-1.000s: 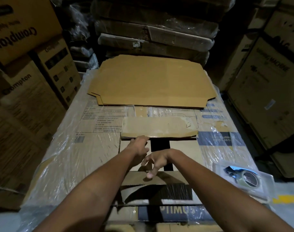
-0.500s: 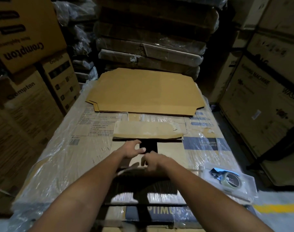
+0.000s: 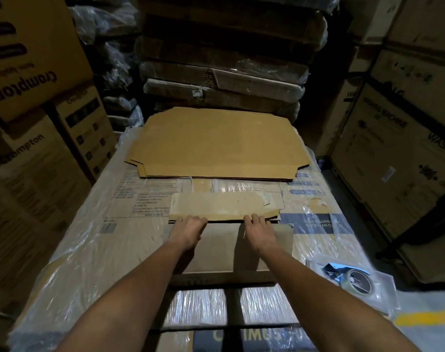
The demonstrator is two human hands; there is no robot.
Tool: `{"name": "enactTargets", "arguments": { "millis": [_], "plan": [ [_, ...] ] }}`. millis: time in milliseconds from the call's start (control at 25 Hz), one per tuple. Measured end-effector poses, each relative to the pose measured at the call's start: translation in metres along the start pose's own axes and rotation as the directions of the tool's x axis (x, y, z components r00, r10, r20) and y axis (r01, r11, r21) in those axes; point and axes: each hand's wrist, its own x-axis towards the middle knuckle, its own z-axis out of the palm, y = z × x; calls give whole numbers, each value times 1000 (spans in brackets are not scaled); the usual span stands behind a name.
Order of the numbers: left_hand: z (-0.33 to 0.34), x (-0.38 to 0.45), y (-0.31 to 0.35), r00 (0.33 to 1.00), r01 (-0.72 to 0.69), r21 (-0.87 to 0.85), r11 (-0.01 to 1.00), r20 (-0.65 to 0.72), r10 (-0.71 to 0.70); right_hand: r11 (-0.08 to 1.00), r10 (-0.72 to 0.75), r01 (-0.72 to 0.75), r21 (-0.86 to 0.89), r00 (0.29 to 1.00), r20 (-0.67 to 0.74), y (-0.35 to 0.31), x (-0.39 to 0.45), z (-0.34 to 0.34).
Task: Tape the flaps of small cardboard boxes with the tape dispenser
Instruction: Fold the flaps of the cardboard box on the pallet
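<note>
Head camera looks forward and down, close over the worktop [image 3: 94, 240].

Both hands, the left hand [image 3: 188, 231] and the right hand [image 3: 259, 231], are lying on the small cardboard box [image 3: 221, 250] at the middle of the plastic-wrapped surface [image 3: 89, 250]. A flattened cardboard sheet [image 3: 216, 143] is covering the far half. The tape dispenser [image 3: 357, 280] is sitting near the right edge. Stacked cartons [image 3: 38, 161] are walling in the left side, and washing-machine cartons [image 3: 394, 161] are closing off the right.
</note>
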Motion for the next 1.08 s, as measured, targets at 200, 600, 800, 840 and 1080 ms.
{"name": "enactTargets", "arguments": {
  "millis": [200, 600, 800, 840, 1080],
  "plan": [
    [31, 33, -24, 998, -47, 154, 987, -33, 53, 987, 20, -68, 147, 952, 305, -1, 23, 20],
    [100, 58, -66, 994, 100, -59, 993, 58, -97, 964, 118, -181, 194, 948, 295, 6, 63, 54],
    [118, 65, -66, 979, 203, -114, 972, 44, -200, 944, 156, -245, 222, 923, 353, 43, 72, 77],
    [119, 67, -64, 975, 220, -109, 969, 39, -217, 946, 144, -236, 220, 919, 367, 50, 71, 84],
    [129, 73, -53, 954, 298, -43, 954, -2, -299, 953, 90, -181, 244, 935, 343, 65, 66, 117]
  ]
}}
